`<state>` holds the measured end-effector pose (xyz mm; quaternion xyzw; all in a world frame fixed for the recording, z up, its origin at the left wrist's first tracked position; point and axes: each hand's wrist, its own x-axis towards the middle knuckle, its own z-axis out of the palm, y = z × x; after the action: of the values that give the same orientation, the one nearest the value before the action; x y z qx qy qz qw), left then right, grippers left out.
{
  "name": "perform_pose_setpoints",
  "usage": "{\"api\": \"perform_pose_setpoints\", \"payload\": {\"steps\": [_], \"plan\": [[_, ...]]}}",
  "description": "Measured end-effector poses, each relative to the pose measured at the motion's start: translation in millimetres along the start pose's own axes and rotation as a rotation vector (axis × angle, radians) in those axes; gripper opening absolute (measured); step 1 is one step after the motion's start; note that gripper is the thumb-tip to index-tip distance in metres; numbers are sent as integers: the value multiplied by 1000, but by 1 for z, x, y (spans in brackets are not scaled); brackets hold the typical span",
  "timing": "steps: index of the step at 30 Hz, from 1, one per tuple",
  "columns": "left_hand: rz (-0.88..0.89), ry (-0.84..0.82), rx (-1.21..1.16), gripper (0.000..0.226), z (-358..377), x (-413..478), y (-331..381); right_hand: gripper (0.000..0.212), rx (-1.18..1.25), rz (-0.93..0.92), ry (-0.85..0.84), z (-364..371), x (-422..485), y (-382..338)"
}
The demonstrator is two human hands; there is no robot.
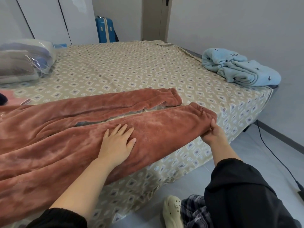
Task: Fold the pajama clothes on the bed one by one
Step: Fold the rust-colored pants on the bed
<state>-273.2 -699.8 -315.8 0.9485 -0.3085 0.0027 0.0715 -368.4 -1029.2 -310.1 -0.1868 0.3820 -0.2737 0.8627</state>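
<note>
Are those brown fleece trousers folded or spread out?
Spread out: both legs of the trousers lie stretched flat on the bed; no fold shows.

Beige diamond-patterned bed [131, 66], rust-brown fleece pajama pants [65, 145] spread flat along its near edge, folded light-blue fleece garment [238, 68] at the right corner, clear plastic bag [24, 58] of textiles far left, pink cloth [11, 96] at the left edge

Rust-brown fleece pajama pants [69, 129] spread flat, legs pointing right along the near edge of the patterned bed [131, 66], light blue folded pajamas [238, 68] at far right corner
</note>
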Motion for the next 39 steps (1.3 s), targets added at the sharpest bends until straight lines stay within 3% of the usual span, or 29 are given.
{"api": "perform_pose_setpoints", "payload": {"steps": [4,7,10,12,14,17,19,20,22,25,28,31,35,39], "plan": [[0,28,-12,54,1,-1,0,34,-87,-113,70,-4,3,-5],[-3,20,1,55,1,-1,1,36,-489,-232,181,-9,6,8],[-3,8,12,54,0,-1,1,53,-826,-478,357,0,-1,17],[-6,1,18,54,0,-1,2,60,-1051,-753,391,13,-8,26],[-5,-1,10,55,-1,-2,3,50,-1373,-1048,244,25,-19,49],[6,-10,-27,57,-6,-4,3,48,-1735,-1247,-285,44,-44,94],[14,-14,-37,58,-10,-9,-2,49,-1869,-1204,-612,57,-61,120],[12,-9,-28,58,-12,-14,-6,48,-1925,-1152,-694,63,-67,131],[-6,-2,-3,57,-17,-24,-18,47,-2089,-1006,-724,68,-73,147],[-15,10,28,54,-26,-43,-39,53,-2318,-917,-609,74,-78,164],[-5,72,40,47,-36,-66,-64,55,-2237,-873,-584,86,-98,181],[-57,194,7,39,-44,-94,-92,55,-2098,-950,-688,96,-128,206],[-267,372,-42,42,-50,-135,-141,54,-2063,-977,-923,104,-159,249],[-505,414,-168,40,-56,-171,-178,51,-2058,-965,-995,113,-165,279]]}}
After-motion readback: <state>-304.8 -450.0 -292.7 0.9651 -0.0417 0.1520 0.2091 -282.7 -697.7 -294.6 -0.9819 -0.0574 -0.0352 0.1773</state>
